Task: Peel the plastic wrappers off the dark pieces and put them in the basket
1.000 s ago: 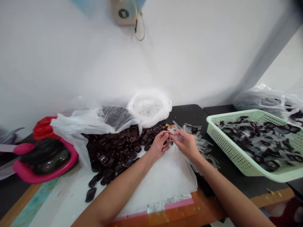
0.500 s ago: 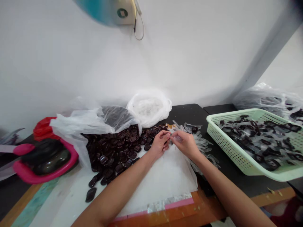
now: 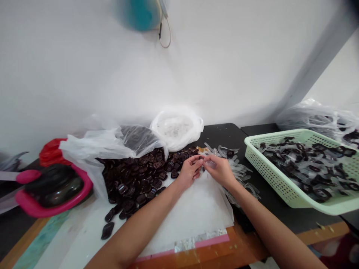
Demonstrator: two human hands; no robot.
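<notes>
My left hand [image 3: 189,172] and my right hand [image 3: 220,172] meet fingertip to fingertip above the white sheet [image 3: 193,213]. A clear plastic strap with a row of holes [image 3: 211,163] is pinched in my right hand. My left thumb and fingers are closed at the strap's end; a small dark bit shows there, but its shape is hidden. Left of the hands spreads a heap of dark brown, glossy buckle-like pieces [image 3: 144,175]. More clear straps [image 3: 241,172] lie loose just beyond and to the right of my right hand.
A pale green basket [image 3: 276,183] of clear straps with dark pieces stands on the right. Plastic bags [image 3: 178,140] sit along the wall. At left is a pink-rimmed thing with a dark rounded middle [image 3: 60,209]. A blurred teal object [image 3: 143,15] hangs above.
My fingertips have shifted slightly against each other while both hands stay in place. The teal object overhead has moved right and now covers the pale box behind it.
</notes>
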